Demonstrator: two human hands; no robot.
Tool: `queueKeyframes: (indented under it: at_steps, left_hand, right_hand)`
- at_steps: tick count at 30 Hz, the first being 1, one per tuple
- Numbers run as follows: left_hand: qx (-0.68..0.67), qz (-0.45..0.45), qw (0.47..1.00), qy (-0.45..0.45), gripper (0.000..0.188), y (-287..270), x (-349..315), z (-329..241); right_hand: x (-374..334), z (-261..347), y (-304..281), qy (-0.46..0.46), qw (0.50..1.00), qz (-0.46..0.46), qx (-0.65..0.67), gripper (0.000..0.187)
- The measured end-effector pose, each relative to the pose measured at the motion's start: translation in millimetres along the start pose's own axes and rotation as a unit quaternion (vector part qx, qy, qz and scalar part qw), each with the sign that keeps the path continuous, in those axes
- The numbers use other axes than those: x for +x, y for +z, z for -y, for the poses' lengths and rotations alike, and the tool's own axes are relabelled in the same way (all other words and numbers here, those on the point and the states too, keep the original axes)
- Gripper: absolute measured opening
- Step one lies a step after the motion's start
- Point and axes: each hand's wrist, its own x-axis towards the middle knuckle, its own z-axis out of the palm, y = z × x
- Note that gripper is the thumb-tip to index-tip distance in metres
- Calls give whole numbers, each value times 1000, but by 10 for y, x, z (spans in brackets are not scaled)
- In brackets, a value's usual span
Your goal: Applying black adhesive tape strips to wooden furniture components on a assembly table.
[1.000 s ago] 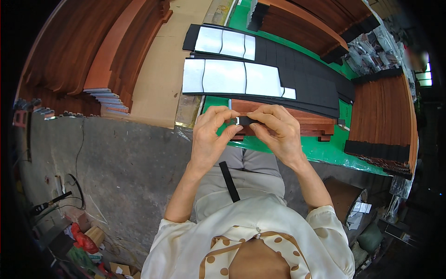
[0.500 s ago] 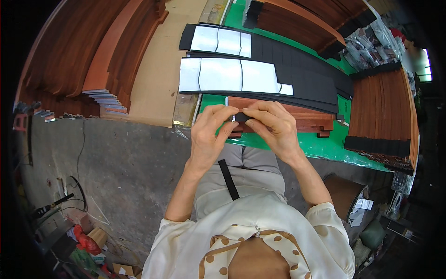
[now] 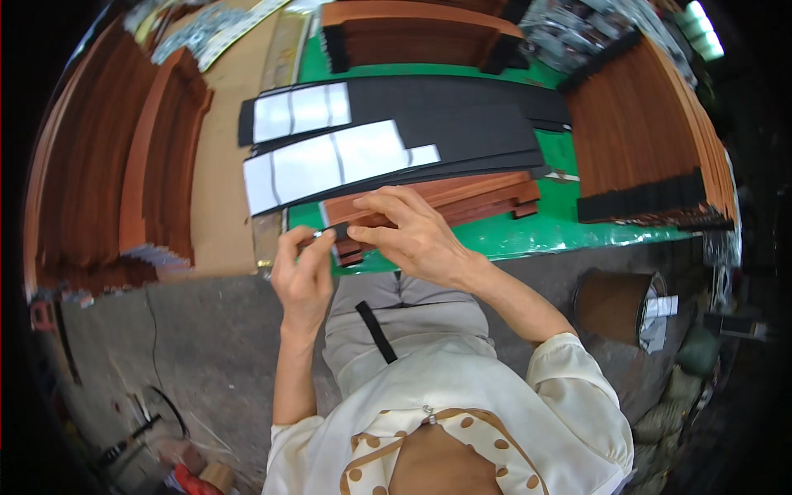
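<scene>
A short black strip lies against the near left end of a reddish-brown wooden panel. The thumb and forefinger of my left hand pinch the strip's left end, where a small whitish bit shows. On its right end presses the thumb of my right hand, whose other fingers reach over the panel's top; the exact hold underneath is hidden. Just beyond my hands is a layered pile of flat black sheets, with white glossy pieces on top.
Brown panels stand stacked at the left and right, the right stack with black ends. More panels and plastic-wrapped parts sit at the back. Green sheeting covers the table. A brown bin stands on the floor.
Both hands have moved left and slightly down with the black strip, from above the panel to its left end. My right hand's fingers have spread, and the view has shifted.
</scene>
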Motion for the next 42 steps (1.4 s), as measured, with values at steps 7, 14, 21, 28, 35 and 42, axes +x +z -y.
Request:
queueKeyframes:
  at_steps: [7, 14, 21, 28, 35, 42]
  left_hand:
    - [-114, 16, 944, -310, 32, -215, 110, -151]
    - [-104, 94, 934, -328, 28, -124, 22, -116]
    - [-45, 84, 959, -268, 25, 108, -109, -23]
    - [43, 84, 987, -126, 37, 18, -83, 86]
    - [481, -68, 873, -41, 36, -1328, 873, 753]
    - [531, 68, 825, -180, 49, -1398, 1317, 1563]
  right_hand:
    - [-539, -731, -1377, 220, 891, -146, -368, 21]
    - [-1272, -1100, -1574, 447, 873, -189, -44, 18]
    - [-1676, -1244, -1300, 459, 834, -293, 89, 18]
    - [-2039, -1296, -1359, 423, 862, -280, 18, 27]
    - [-1838, -1230, -1445, 396, 853, -341, 5, 25]
    - [-1520, -903, -1307, 316, 902, -293, 11, 15]
